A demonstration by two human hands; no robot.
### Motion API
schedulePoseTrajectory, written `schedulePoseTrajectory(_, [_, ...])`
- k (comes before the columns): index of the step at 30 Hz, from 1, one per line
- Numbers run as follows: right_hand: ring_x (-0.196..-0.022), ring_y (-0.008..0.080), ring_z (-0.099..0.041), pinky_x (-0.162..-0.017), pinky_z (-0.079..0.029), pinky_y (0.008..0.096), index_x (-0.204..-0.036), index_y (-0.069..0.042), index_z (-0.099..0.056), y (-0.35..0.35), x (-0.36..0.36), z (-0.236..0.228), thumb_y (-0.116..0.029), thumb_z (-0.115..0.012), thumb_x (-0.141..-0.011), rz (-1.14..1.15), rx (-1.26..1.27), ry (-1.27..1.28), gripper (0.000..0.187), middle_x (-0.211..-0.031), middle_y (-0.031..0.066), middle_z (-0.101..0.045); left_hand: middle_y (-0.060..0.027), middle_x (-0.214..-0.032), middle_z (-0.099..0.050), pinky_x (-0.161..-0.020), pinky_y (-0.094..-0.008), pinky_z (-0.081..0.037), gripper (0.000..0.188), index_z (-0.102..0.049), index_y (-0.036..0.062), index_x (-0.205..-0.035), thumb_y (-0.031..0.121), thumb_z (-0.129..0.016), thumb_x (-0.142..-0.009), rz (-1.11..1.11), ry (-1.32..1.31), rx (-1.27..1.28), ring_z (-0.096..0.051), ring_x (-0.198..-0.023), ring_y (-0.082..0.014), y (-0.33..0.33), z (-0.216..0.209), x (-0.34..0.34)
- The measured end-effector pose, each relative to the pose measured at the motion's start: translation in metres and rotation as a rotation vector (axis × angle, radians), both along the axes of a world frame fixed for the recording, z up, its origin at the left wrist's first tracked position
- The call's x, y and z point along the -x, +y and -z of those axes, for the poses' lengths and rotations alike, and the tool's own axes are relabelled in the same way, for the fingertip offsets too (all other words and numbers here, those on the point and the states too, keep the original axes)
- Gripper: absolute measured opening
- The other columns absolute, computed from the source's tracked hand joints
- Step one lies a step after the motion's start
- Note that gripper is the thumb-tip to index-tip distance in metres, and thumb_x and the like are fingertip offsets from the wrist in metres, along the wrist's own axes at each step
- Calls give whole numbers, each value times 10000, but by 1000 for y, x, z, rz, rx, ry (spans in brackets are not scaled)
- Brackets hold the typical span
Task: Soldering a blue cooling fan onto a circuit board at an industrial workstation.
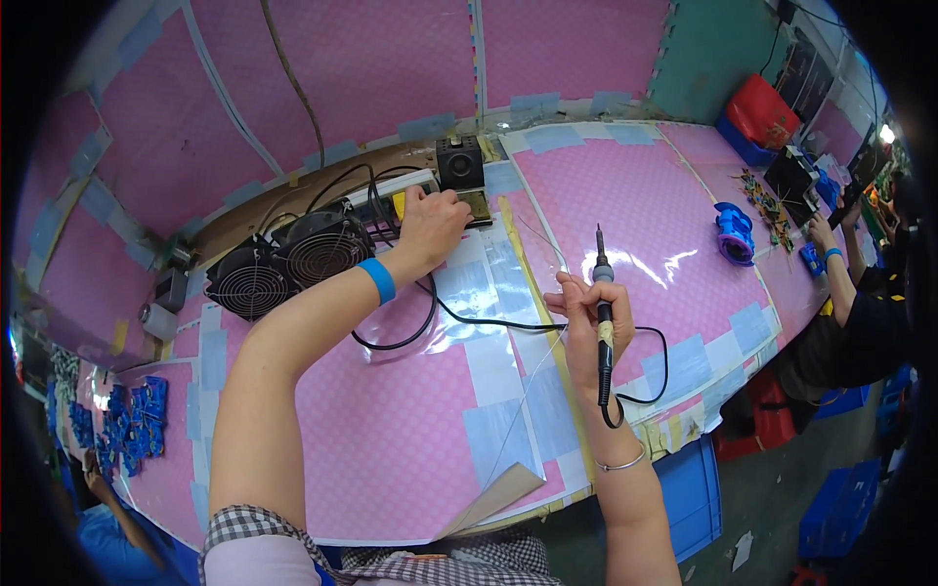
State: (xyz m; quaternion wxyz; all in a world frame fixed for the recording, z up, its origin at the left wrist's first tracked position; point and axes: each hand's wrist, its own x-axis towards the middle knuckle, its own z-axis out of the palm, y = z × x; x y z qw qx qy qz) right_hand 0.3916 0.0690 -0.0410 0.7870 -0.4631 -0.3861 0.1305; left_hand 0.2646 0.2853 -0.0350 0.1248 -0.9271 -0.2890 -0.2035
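My right hand [598, 327] is closed round a soldering iron [605, 322], its metal tip pointing up and away from me. The iron's black cord loops under the hand and runs left over the table. A thin pale wire [520, 405] passes by my right fingers. My left hand [435, 230] reaches to the back of the table, its fingers bent down at the end of a white bar-shaped thing [405, 182], beside a small black box [459, 162]. What those fingertips hold, if anything, is hidden. Left of that hand stand two black fans [322, 252] with round grilles.
A pink, taped mat [391, 430] covers the table, one corner curled up at the front. A blue coil-like bundle [735, 234] and several small wired parts [767, 207] lie on the right. Blue parts [135, 420] sit far left. Another person's hand [821, 232] works at far right.
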Motion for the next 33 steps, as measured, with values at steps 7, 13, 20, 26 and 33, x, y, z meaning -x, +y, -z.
schedulePoseTrajectory(7, [-731,207,-704,-620,-577,261,-849,-5,-466,0,-1,1,49,-587,-880,-7,0,0,136,-905,236,-675,-21,-902,-639,-843,-423,-326,184,-701,151,-980,137,-571,-850,12,-177,61,-579,-856,-206,-9,-8,9])
schedulePoseTrajectory(13, [-729,203,-702,-604,-581,260,-842,-4,-470,1,0,0,28,-595,-887,-5,-6,2,136,-905,218,-679,-12,-1023,-617,-875,-446,-309,335,-672,141,-1086,53,-549,-787,44,203,-27,-527,-991,-188,-17,-11,11])
schedulePoseTrajectory(20, [-751,233,-700,-643,-596,288,-877,-6,-431,-3,-2,-1,19,-588,-894,-30,55,-20,160,-970,254,-656,-72,-1222,-593,-899,-524,-311,378,-570,74,-1220,149,-501,-857,68,59,56,-495,-1123,-251,-26,3,12])
schedulePoseTrajectory(26, [-756,238,-700,-651,-601,294,-874,-3,-433,-2,-3,2,22,-585,-894,-24,40,-20,155,-968,261,-653,-139,-1388,-458,-970,-638,-253,489,-457,33,-1323,305,-452,-917,-26,90,179,-375,-1299,-303,-32,-1,5])
schedulePoseTrajectory(33, [-694,171,-695,-585,-565,240,-833,-18,-477,0,-2,0,24,-601,-883,13,5,-1,140,-902,196,-685,-187,-1496,-279,-1035,-726,-71,670,-301,40,-1435,479,-412,-941,-127,157,355,-225,-1407,-321,-43,3,-2])
